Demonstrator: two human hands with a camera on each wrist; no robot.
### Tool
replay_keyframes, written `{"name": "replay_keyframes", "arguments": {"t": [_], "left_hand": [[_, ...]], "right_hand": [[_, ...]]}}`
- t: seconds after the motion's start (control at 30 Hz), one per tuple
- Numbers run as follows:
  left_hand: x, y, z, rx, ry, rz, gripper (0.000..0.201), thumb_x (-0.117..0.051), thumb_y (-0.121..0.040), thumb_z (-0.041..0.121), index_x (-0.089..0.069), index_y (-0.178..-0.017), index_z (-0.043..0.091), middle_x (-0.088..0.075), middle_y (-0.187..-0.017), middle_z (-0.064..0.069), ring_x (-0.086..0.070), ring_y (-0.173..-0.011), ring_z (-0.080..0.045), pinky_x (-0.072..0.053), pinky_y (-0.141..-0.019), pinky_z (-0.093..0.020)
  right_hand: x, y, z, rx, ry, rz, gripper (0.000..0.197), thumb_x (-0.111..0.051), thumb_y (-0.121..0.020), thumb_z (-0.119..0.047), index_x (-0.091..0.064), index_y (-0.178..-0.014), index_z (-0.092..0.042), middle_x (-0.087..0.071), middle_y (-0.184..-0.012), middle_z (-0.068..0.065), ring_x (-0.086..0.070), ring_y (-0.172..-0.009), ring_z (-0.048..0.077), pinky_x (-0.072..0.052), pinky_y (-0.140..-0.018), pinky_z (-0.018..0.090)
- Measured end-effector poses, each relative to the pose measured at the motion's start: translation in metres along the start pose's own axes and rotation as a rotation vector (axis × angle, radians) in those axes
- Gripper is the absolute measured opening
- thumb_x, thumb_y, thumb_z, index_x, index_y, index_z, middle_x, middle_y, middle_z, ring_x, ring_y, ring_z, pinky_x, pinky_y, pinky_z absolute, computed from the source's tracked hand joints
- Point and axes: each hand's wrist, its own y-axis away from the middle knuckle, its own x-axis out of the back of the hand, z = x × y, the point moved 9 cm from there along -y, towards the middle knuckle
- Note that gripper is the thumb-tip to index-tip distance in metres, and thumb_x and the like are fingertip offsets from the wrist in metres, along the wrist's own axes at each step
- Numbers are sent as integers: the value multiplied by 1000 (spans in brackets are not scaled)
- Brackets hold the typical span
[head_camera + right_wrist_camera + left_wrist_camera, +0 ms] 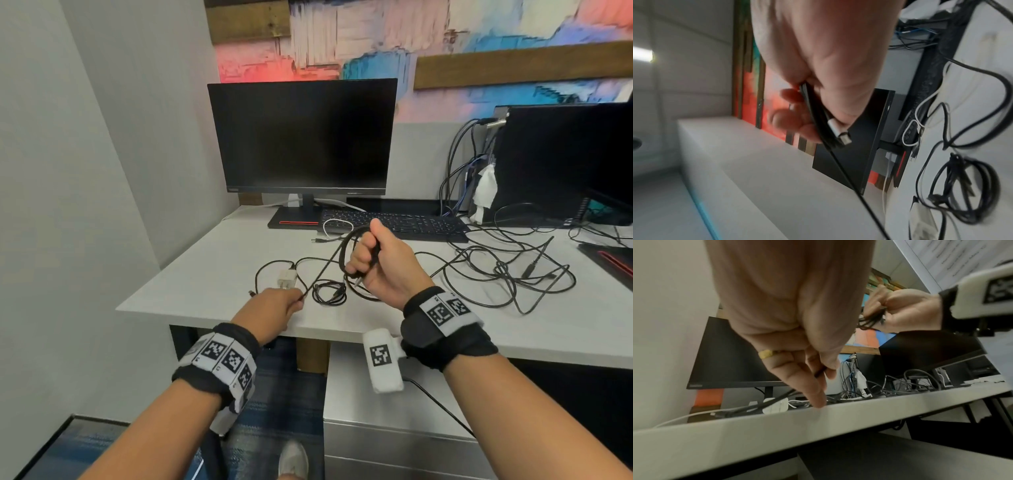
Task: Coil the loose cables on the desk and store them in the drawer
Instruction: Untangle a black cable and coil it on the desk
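I am gripping cable loops (352, 253) in my right hand (383, 270), pinching its tail with my left hand (274, 308); other cables (513, 270) are lying loose on the surface (205, 274).

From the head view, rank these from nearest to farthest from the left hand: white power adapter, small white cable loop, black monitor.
1. white power adapter, just beyond the left hand
2. small white cable loop, farther back by the keyboard
3. black monitor, at the desk's rear
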Motion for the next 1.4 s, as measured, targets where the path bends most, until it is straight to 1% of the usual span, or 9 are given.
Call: {"name": "replay_keyframes", "arguments": {"t": [0.07, 0.2, 0.33, 0.4, 0.47, 0.57, 0.73, 0.93, 1.4], "left_hand": [[-10, 0, 5, -40, -12, -40, 22, -42, -99, 26, -57, -93, 11, -64, -91, -8, -61, -79, -22, -49, -75, -34], [-19, 1, 6, -101, -40, -90, 22, -42, -99, 25, -59, -99, 10, -64, -98, -9, -54, -83, -18, -43, -77, -30], [-7, 2, 4, -115, -1, -29, 23, -42, -99, 24, -59, -110, 12, -53, -98, -2, -50, -89, -17, -37, -79, -26], [7, 2, 5, -133, 37, 55, 23, -44, -99, 22, -59, -113, 12, -51, -100, -2, -50, -89, -17, -37, -81, -25], [22, 1, 9, -154, 67, 135, 23, -46, -98, 21, -60, -114, 11, -53, -109, -4, -54, -96, -20, -39, -86, -23], [43, -1, 13, -165, 51, 226, 22, -47, -97, 22, -60, -112, 12, -49, -120, -4, -53, -105, -19, -40, -92, -23], [66, -6, 1, -79, -35, 279, 23, -45, -98, 19, -59, -116, 18, -39, -139, -6, -51, -117, -24, -42, -98, -30], [59, -9, -12, 13, -53, 180, 38, -39, -100, 19, -46, -137, 21, -25, -152, -6, -46, -127, -23, -36, -105, -30], [-5, -9, 8, -43, 9, -92, 48, -39, -100, 20, -29, -146, 28, -40, -141, -6, -44, -125, -23, -34, -107, -31]], "right_hand": [[3, -3, -1, 11, -176, 17, 46, -31, -103, -35, -47, -67, -11, -69, -83, 13, -68, -72, 21, -55, -70, 32], [21, -9, -9, 124, -180, 140, 35, -35, -103, -25, -56, -96, 2, -58, -118, 14, -54, -118, 22, -40, -104, 43], [30, -3, -20, 200, 393, 277, 32, -44, -99, -29, -71, -92, -13, -51, -80, 10, -45, -77, 16, -41, -80, 31], [27, -1, -20, 193, 698, 308, 29, -47, -96, -30, -73, -95, -17, -60, -97, 27, -54, -82, 26, -43, -78, 35], [20, -1, -16, 187, 957, 259, 28, -47, -95, -29, -72, -99, -16, -62, -115, 22, -59, -93, 28, -45, -80, 32], [10, -8, 5, 113, 1313, 118, 32, -41, -98, -28, -67, -99, -9, -63, -104, 11, -58, -92, 22, -39, -69, 27], [9, -9, 27, -1, 1369, -48, 35, -36, -101, -32, -60, -89, -11, -67, -90, 8, -61, -82, 22, -46, -79, 33], [5, -1, 35, -50, 1483, -187, 44, -51, -92, -51, -54, -71, -13, -51, -66, 0, -48, -61, 14, -38, -59, 26], [8, -9, 11, -1, 224, 0, 42, -33, -103, -32, -37, -63, -18, -24, -45, -6, -25, -42, 12, -40, -59, 30]]}}
